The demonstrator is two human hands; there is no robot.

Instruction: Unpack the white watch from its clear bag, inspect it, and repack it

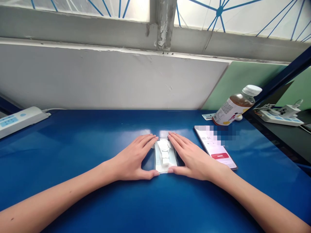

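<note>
A small clear plastic packet [159, 166] lies flat on the blue tabletop in front of me. A white item with a round part and a short strap-like part shows on it; its exact kind I cannot make out. My left hand [136, 158] rests along the packet's left side, fingertips at the upper left corner and thumb at the lower edge. On the opposite side, my right hand [191, 158] mirrors this, its thumb tip touching the lower right corner. Both hands have fingers stretched out, with thumbs spread away from them.
A phone [224, 158] showing a timer lies beside my right hand, partly pixelated. Behind it stands a bottle [230, 108] with a white cap, near a small label [207, 116]. Power strips [21, 120] sit at the far left and right. A wall closes off the table's back edge.
</note>
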